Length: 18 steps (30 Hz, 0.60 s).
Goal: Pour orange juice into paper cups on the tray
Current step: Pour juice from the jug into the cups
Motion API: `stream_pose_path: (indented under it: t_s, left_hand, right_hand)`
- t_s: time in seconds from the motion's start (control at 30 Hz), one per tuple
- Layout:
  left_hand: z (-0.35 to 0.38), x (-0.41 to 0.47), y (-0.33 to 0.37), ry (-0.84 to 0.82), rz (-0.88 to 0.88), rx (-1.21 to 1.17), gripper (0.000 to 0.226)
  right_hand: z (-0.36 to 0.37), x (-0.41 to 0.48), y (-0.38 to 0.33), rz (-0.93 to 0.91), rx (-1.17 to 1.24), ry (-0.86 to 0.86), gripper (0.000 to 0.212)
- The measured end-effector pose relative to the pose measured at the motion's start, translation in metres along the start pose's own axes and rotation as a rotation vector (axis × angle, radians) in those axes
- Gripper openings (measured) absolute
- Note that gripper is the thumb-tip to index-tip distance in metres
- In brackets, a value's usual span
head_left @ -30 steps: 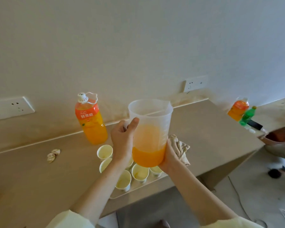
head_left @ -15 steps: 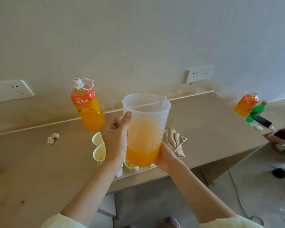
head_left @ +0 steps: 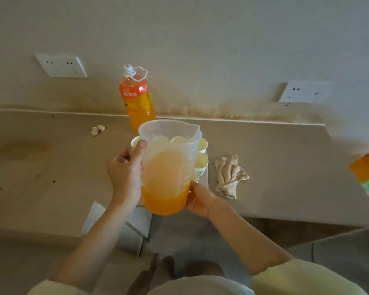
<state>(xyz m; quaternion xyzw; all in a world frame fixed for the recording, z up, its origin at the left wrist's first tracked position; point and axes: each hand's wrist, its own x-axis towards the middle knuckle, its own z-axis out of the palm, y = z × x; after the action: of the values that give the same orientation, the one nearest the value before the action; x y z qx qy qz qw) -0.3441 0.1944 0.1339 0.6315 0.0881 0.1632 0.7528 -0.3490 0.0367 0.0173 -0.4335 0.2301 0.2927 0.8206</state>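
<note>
Cream-coloured paper scraps (head_left: 97, 130) lie at the left of the table (head_left: 51, 167), placed as they were a second ago, and the capped juice bottle (head_left: 136, 99) stands upright against the wall as before. What has changed is the view and the jug's place in it: the head has tipped down and the jug now sits directly in front of the cups rather than above them.

The left hand (head_left: 125, 173) keeps its grip, fingers (head_left: 124, 155) curled round the handle and thumb laid up the side wall. The jug (head_left: 168, 165) is upright as in both earlier pictures, the orange juice (head_left: 164, 201) filling roughly its lower half, the level unchanged; nothing has left the spout, which points away and to the right.

Through the clear upper wall and just right of it show the paper cups (head_left: 200, 160), pale inside and, as far as can be seen, dry. They stand on the tray (head_left: 206, 180), of which only a strip shows.

The right hand (head_left: 200, 199) still cups the jug's lower side, its fingers wrapped behind the base out of sight. A crumpled cloth (head_left: 229, 177) lies near the tray.

Pouring seems not yet begun; the jug looks lined up for the first cup.
</note>
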Motion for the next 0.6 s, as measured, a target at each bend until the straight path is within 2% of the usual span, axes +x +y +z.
stream_pose_path:
  t_s: [0.13,0.27,0.37,0.6]
  left_hand:
    - [-0.011,-0.024,-0.007,0.048,0.042,0.072,0.047]
    - [-0.02,-0.047,-0.014,0.069,0.084,0.167,0.057]
    - [-0.021,-0.059,-0.021,0.099,0.097,0.266,0.063]
    - [-0.021,-0.07,-0.035,0.122,0.06,0.42,0.055]
  right_hand:
    - [-0.005,-0.002,0.014,0.081,-0.079,-0.033,0.024]
    - [-0.008,-0.007,0.029,0.176,-0.104,-0.09,0.029]
    - [-0.008,-0.021,0.033,0.252,-0.135,-0.114,0.04]
    - [-0.019,-0.019,0.046,0.268,-0.014,-0.053,0.061]
